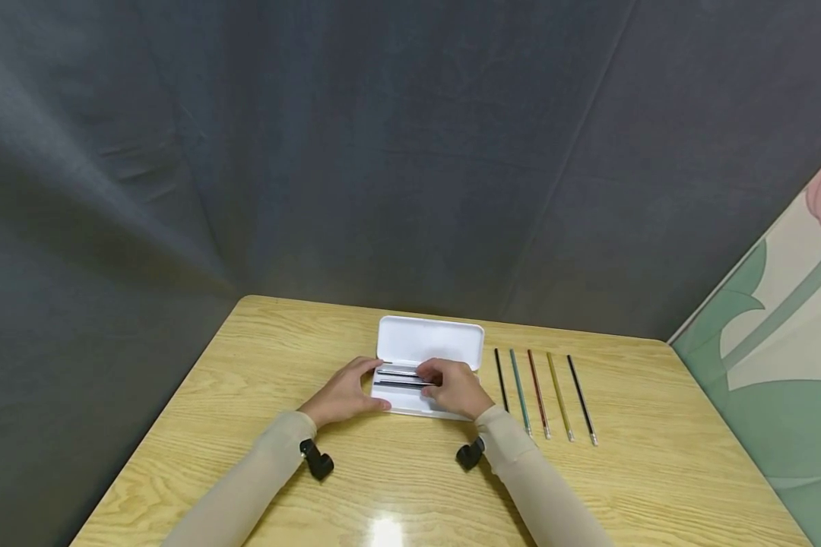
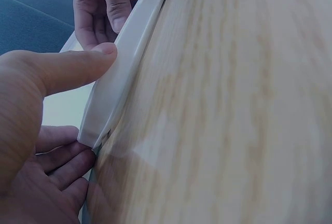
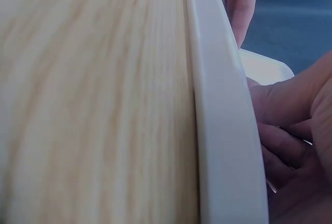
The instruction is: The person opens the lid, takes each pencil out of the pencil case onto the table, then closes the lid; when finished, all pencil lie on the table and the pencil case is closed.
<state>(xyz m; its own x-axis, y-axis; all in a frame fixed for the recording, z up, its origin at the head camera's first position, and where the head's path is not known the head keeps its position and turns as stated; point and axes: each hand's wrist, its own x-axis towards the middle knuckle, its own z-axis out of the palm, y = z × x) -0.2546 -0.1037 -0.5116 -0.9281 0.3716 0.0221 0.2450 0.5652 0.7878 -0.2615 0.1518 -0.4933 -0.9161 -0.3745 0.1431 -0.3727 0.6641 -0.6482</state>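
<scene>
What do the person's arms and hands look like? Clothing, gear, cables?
Both hands, left hand and right hand, are bare, no gloves. Left sleeve and right sleeve are long, plain beige, reaching the wrists. Each wrist carries a small black camera: left camera, right camera. No cables or markings that I can make out.

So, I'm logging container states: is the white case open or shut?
Open: the lid is tipped back, and the right hand reaches over the exposed base.
</scene>
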